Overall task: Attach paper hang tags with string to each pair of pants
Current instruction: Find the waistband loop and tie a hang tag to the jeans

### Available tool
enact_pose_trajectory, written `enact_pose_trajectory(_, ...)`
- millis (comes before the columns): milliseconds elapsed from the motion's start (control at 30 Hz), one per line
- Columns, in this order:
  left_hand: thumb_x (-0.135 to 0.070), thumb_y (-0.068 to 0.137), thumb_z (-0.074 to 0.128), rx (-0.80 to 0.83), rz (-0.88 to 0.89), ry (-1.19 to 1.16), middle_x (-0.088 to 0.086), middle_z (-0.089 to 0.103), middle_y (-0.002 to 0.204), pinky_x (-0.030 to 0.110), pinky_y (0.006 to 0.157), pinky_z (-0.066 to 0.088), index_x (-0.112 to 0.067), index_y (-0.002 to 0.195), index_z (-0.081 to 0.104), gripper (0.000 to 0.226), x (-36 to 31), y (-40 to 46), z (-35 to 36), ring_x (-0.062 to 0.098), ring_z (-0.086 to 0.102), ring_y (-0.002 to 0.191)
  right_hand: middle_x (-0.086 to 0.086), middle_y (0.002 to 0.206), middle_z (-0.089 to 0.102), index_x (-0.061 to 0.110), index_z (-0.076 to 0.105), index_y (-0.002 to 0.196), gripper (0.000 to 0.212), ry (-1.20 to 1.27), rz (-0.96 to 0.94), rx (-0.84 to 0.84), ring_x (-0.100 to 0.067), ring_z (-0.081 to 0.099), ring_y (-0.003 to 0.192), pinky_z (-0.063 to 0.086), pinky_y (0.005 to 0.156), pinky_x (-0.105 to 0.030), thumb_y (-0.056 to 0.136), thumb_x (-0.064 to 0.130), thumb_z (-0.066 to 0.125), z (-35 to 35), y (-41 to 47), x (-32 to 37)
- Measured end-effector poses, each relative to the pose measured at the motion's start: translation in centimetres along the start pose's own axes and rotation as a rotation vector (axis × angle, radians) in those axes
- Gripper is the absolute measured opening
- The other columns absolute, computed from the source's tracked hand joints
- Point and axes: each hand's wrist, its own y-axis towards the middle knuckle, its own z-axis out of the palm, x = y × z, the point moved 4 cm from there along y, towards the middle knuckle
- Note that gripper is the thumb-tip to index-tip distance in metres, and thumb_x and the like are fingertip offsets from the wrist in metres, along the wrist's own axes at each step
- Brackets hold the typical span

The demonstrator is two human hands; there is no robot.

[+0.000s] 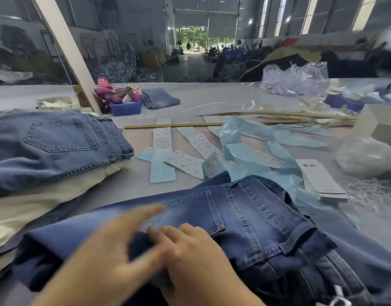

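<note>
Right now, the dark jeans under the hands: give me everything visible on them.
The dark jeans are deep blue denim with a faded patch by the back pocket, tan stitching and belt loops on the waistband. They lie folded, back side up, on the grey table, waistband to the right. The left hand, blurred, rests on the fabric with a finger extended. The right hand pinches a fold. Pale blue plastic meets their far edge.

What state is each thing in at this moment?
Dark jeans: spread flat, back pocket up, under both hands.
Left hand: blurred, fingers extended on the jeans.
Right hand: fingers curled into a denim fold.
Jeans stack: folded, piled at left.
Hang tags: stacked, untouched.
Blue bin: filled.
</note>
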Motion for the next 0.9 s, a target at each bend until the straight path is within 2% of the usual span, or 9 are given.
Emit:
enact_pose_trajectory(100, -0.109, 0.034, 0.018, 0.400, -0.014, 0.195, -0.050, 0.019, 0.135, 0.010, 0.111, 0.021, -0.061, 0.128, 0.036, 0.107, -0.5, 0.4, 4.6, -0.019, 0.030, 0.128, -0.002, 0.161, 0.005, 0.029, 0.006, 0.153, 0.084, -0.054, 0.125, 0.062, -0.024, 0.004, 0.149, -0.008, 0.113, -0.059, 0.089, 0.044, 0.057, 0.1, -2.6, -4.2)
enact_pose_trajectory(133, -0.109, 0.029, 0.017, 0.416, 0.013, 0.314, -0.047, 0.006, 0.134, 0.014, 0.114, 0.016, -0.058, 0.136, 0.027, 0.119, 0.3, 0.2, 5.1, -0.016, 0.023, 0.131, 0.005, 0.162, -0.010, 0.035, -0.005, 0.152, 0.099, -0.096, 0.220, 0.062, -0.021, -0.010, 0.149, -0.016, 0.110, -0.063, 0.081, 0.056, 0.060, -0.2, -4.1, -6.2)
enact_pose_trajectory(200, -0.098, 0.045, 0.030, 0.431, 0.078, 0.468, -0.036, 0.025, 0.139, 0.030, 0.111, 0.034, -0.047, 0.138, 0.042, 0.107, -0.4, 0.3, 5.8, -0.006, 0.041, 0.127, 0.010, 0.159, -0.021, 0.040, -0.018, 0.148, 0.123, -0.178, 0.457, 0.089, -0.021, -0.014, 0.148, -0.011, 0.112, -0.061, 0.057, 0.076, 0.056, -1.4, -7.1, -10.3)
enact_pose_trajectory(267, -0.081, 0.051, 0.040, 0.334, 0.168, 0.482, -0.016, 0.064, 0.118, 0.034, 0.082, 0.058, -0.030, 0.114, 0.071, 0.087, -1.4, 0.3, 6.4, 0.006, 0.067, 0.098, 0.008, 0.159, 0.004, 0.042, -0.003, 0.148, 0.121, -0.110, 0.550, 0.062, -0.022, 0.014, 0.146, 0.017, 0.118, -0.049, 0.045, 0.080, 0.050, -2.8, -8.9, -11.6)
enact_pose_trajectory(367, -0.063, 0.046, 0.043, 0.257, 0.295, 0.532, -0.013, 0.069, 0.094, 0.021, 0.067, 0.056, -0.030, 0.099, 0.074, 0.069, -3.2, 0.4, 8.5, 0.009, 0.069, 0.078, 0.019, 0.129, 0.044, 0.039, 0.033, 0.130, 0.074, 0.045, 0.326, -0.132, -0.010, 0.047, 0.119, 0.043, 0.097, -0.030, 0.063, 0.060, 0.056, -3.2, -9.0, -10.4)
enact_pose_trajectory(533, -0.042, 0.069, 0.041, -0.100, 0.076, 0.283, -0.007, 0.069, 0.082, 0.038, 0.070, 0.051, -0.024, 0.089, 0.066, 0.037, -3.3, 2.9, 4.4, 0.021, 0.064, 0.081, 0.023, 0.107, 0.055, 0.039, 0.049, 0.118, 0.055, 0.232, 0.207, -0.695, -0.006, 0.052, 0.105, 0.039, 0.087, -0.016, 0.070, 0.035, 0.077, -5.0, -7.0, -8.5)
enact_pose_trajectory(667, -0.030, 0.071, 0.046, -0.417, -0.041, 0.223, -0.003, 0.061, 0.065, 0.038, 0.056, 0.042, -0.021, 0.079, 0.061, 0.020, -2.0, 4.2, 0.2, 0.028, 0.054, 0.068, -0.001, 0.149, 0.034, 0.024, 0.034, 0.141, 0.080, 0.258, 0.342, -0.991, -0.017, 0.026, 0.138, 0.027, 0.113, -0.038, 0.079, 0.062, 0.065, -4.8, -6.7, -8.9)
enact_pose_trajectory(800, -0.029, 0.071, 0.041, -0.481, -0.148, 0.138, -0.001, 0.057, 0.063, 0.036, 0.055, 0.038, -0.018, 0.079, 0.058, 0.021, -1.0, 3.2, 0.8, 0.015, 0.050, 0.067, -0.004, 0.151, 0.038, 0.020, 0.014, 0.152, 0.100, 0.307, 0.657, -0.436, -0.024, 0.037, 0.136, 0.035, 0.110, -0.037, 0.077, 0.056, 0.069, -1.2, -5.6, -11.3)
enact_pose_trajectory(900, -0.030, 0.072, 0.041, -0.483, -0.176, 0.074, -0.002, 0.054, 0.062, 0.025, 0.053, 0.035, -0.020, 0.073, 0.052, 0.014, -0.9, 2.8, 1.9, 0.007, 0.052, 0.072, 0.002, 0.144, 0.037, 0.024, 0.023, 0.148, 0.084, 0.250, 0.595, -0.303, -0.023, 0.040, 0.129, 0.039, 0.103, -0.033, 0.081, 0.053, 0.063, 0.7, -4.5, -10.9)
